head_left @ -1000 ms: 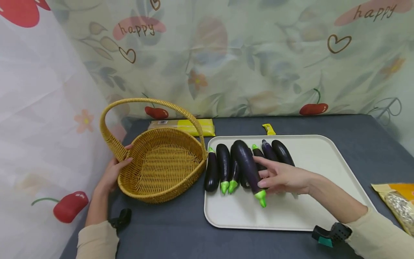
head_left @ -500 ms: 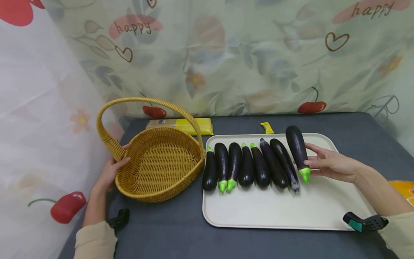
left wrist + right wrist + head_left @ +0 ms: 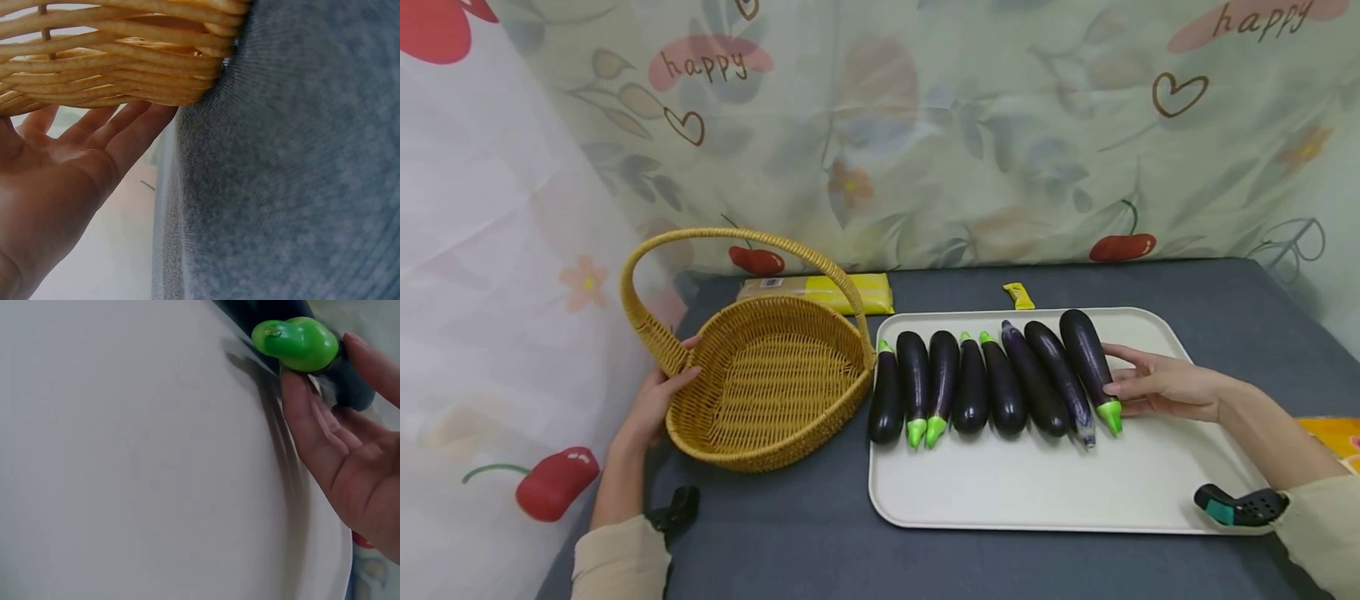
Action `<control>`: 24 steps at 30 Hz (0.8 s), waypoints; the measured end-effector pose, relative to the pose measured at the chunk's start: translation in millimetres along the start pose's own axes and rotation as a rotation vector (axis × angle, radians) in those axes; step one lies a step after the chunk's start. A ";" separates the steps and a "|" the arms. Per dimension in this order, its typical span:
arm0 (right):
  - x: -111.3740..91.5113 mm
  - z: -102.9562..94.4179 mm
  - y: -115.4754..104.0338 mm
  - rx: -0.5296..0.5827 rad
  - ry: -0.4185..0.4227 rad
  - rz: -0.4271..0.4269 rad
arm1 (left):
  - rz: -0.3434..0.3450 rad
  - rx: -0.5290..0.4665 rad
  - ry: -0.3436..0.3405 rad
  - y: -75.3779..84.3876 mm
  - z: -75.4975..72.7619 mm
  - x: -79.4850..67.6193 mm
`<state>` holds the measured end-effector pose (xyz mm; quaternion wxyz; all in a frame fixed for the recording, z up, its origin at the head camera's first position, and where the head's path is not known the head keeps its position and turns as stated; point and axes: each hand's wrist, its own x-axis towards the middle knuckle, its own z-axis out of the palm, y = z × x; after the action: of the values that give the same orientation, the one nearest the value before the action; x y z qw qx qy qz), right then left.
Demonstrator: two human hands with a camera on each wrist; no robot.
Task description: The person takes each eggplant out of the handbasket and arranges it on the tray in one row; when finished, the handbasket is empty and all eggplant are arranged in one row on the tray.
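Note:
My left hand (image 3: 651, 407) holds the left side of a brown wicker basket (image 3: 786, 383) with a tall arched handle, thumb over the rim. In the left wrist view its fingers (image 3: 134, 128) reach under the woven wall. On the white tray (image 3: 1000, 500) several dark purple eggplants (image 3: 970, 392) lie side by side in a row. At the row's right end my right hand (image 3: 1172, 390) holds an eggplant (image 3: 1084, 354) with a bright green stem end, thumb on its near side. The right wrist view shows that green cap (image 3: 306, 344) between thumb and fingers, close above the tray.
Behind the basket lies a yellow and tan packet (image 3: 850, 292). A small yellow wrapped item (image 3: 1018, 296) sits beyond the tray's back edge. At the right edge shows part of an orange bag (image 3: 1333, 437). A patterned curtain (image 3: 880, 167) hangs behind the grey table (image 3: 790, 533).
My right hand has carried the eggplant from above the middle of the row to its right end, then lowered it against the neighbouring one. The left hand stays on the basket.

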<state>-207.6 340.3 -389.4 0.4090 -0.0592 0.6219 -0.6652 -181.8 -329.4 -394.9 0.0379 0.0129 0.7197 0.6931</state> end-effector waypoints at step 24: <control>11.0 16.0 -9.5 -0.354 0.268 0.025 | 0.000 -0.015 -0.013 -1.3 -1.1 -0.5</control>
<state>-209.9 320.0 -382.3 0.3139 -0.0335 0.7785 -0.5425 -181.4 -330.5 -396.1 0.0429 0.0170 0.7143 0.6983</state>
